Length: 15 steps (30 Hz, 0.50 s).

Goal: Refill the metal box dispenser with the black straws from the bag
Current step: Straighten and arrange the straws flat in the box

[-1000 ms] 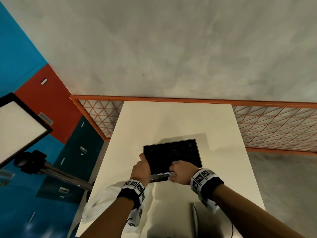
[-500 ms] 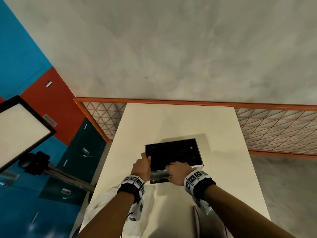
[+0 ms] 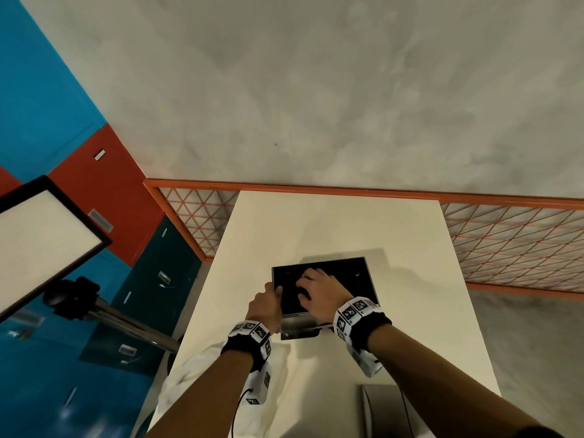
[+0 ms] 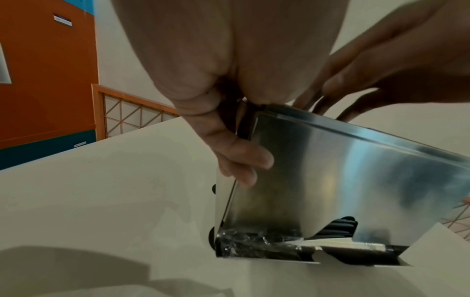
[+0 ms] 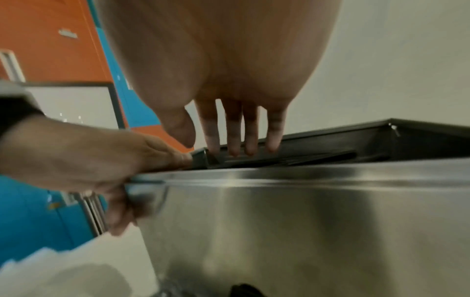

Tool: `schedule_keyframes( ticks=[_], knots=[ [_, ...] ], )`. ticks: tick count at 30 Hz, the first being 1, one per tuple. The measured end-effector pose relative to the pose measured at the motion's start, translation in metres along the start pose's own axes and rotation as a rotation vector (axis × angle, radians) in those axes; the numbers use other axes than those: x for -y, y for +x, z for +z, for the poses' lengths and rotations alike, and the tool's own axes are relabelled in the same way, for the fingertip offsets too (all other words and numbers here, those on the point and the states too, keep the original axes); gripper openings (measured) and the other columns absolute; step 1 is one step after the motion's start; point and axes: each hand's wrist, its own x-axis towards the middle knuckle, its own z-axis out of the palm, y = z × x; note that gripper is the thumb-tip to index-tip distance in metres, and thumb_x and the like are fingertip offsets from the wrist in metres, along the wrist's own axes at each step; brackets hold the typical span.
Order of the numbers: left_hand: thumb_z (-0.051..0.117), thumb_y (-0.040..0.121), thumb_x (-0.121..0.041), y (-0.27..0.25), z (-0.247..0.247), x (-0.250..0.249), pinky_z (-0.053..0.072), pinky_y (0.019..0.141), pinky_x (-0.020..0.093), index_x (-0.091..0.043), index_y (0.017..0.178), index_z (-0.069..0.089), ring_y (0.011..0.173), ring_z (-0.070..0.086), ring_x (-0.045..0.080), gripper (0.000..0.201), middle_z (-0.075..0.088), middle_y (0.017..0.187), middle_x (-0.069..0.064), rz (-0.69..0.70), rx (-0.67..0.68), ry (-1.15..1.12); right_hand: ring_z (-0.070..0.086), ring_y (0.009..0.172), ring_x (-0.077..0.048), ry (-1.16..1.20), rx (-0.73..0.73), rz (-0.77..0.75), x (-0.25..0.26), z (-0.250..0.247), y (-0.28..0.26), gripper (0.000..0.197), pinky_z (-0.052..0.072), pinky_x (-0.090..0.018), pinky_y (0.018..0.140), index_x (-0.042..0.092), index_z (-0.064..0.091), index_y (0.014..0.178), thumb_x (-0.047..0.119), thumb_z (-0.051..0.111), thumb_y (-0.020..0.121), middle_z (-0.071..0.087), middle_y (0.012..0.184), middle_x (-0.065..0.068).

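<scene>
The metal box dispenser (image 3: 297, 330) stands on the white table (image 3: 316, 222), its top open and full of black straws (image 3: 349, 281). My left hand (image 3: 265, 306) grips the box's near left corner, fingers curled round the edge (image 4: 239, 160). My right hand (image 3: 316, 289) is over the open top, its straight fingers (image 5: 244, 144) touching the straws (image 5: 292, 158) inside. More straws show in the slot (image 4: 338, 229) at the foot of the box (image 4: 343, 180). The white bag (image 3: 196, 374) lies under my left forearm.
A flat metal piece (image 3: 385, 409) lies at the table's near right edge. An orange mesh railing (image 3: 505, 235) runs behind the table. A light panel on a stand (image 3: 38, 238) is off to the left. Bare tabletop lies beyond and right of the box.
My right hand has gone from the box's near front edge up over the open top, fingers now on the straws. My left hand has kept its grip on the corner.
</scene>
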Motion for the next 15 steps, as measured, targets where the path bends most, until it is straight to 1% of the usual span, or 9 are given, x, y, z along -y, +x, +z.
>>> schedule_keyframes(
  ticks=[2,4,5,8,10,11,12,13,15],
  knots=[
    [0.029,0.107,-0.046,0.002,0.001,0.001,0.061,0.066,0.047,-0.015,0.106,0.045,0.071,0.071,0.04,0.035,0.069,0.092,0.015,0.003,-0.008,0.024,0.034,0.138,-0.028,-0.08,0.077,0.035,-0.006,0.005,0.001,0.049,0.033,-0.051,0.11,0.023,0.044,0.143,0.041,0.044,0.098,0.036,0.15,-0.003],
    [0.029,0.106,-0.044,0.002,0.002,0.001,0.061,0.071,0.047,-0.015,0.107,0.045,0.074,0.071,0.04,0.033,0.068,0.095,0.015,-0.003,-0.007,0.042,0.025,0.144,-0.03,-0.092,0.124,0.099,-0.012,0.013,-0.001,0.051,0.025,-0.056,0.114,0.031,0.035,0.149,0.044,0.039,0.1,0.028,0.157,-0.001],
    [0.029,0.106,-0.043,0.003,0.003,0.001,0.061,0.072,0.047,-0.015,0.107,0.045,0.075,0.071,0.041,0.033,0.068,0.096,0.015,-0.009,-0.006,0.033,0.025,0.144,-0.03,-0.088,0.13,0.121,-0.014,0.018,-0.004,0.051,0.024,-0.057,0.114,0.033,0.032,0.15,0.045,0.036,0.101,0.028,0.157,0.0],
    [0.034,0.107,-0.038,0.004,0.0,-0.002,0.061,0.073,0.049,-0.013,0.111,0.048,0.081,0.071,0.042,0.03,0.067,0.101,0.017,-0.016,-0.005,0.024,0.034,0.136,-0.029,-0.098,0.199,0.133,-0.018,0.019,-0.011,0.046,0.03,-0.058,0.109,0.035,0.036,0.148,0.042,0.029,0.103,0.038,0.149,0.001],
    [0.045,0.105,-0.026,0.004,-0.003,-0.004,0.061,0.076,0.049,-0.009,0.116,0.05,0.084,0.071,0.042,0.021,0.066,0.107,0.017,0.003,0.038,0.062,0.036,0.134,-0.028,-0.107,0.213,0.101,-0.025,0.014,-0.016,0.045,0.031,-0.057,0.107,0.033,0.038,0.147,0.041,0.029,0.103,0.039,0.147,0.002],
    [0.052,0.102,-0.017,0.005,-0.005,-0.005,0.06,0.078,0.049,-0.007,0.119,0.051,0.086,0.072,0.041,0.019,0.065,0.111,0.016,0.016,0.07,0.09,0.038,0.134,-0.027,-0.087,0.165,0.084,-0.029,0.01,-0.018,0.045,0.033,-0.055,0.107,0.032,0.039,0.146,0.041,0.029,0.104,0.041,0.146,0.002],
    [0.057,0.099,-0.011,0.007,-0.007,-0.006,0.06,0.079,0.048,-0.006,0.12,0.051,0.087,0.072,0.041,0.022,0.064,0.112,0.016,0.013,0.092,0.103,0.042,0.131,-0.025,-0.056,0.089,0.065,-0.034,0.006,-0.02,0.044,0.035,-0.051,0.106,0.029,0.044,0.144,0.04,0.031,0.104,0.045,0.143,0.002],
    [0.059,0.097,-0.01,0.01,-0.009,-0.006,0.061,0.079,0.048,-0.006,0.121,0.052,0.087,0.072,0.041,0.025,0.065,0.112,0.016,0.003,0.101,0.102,0.046,0.127,-0.024,-0.019,-0.01,0.033,-0.039,0.002,-0.022,0.042,0.04,-0.047,0.102,0.025,0.05,0.139,0.038,0.033,0.103,0.051,0.137,0.0],
    [0.056,0.098,-0.018,0.018,-0.012,-0.007,0.062,0.076,0.048,-0.008,0.12,0.051,0.084,0.072,0.041,0.025,0.068,0.106,0.016,-0.019,0.092,0.089,0.054,0.111,-0.023,0.042,-0.174,-0.034,-0.045,-0.001,-0.029,0.038,0.047,-0.043,0.09,0.019,0.064,0.117,0.033,0.035,0.098,0.06,0.116,0.0]
  ],
)
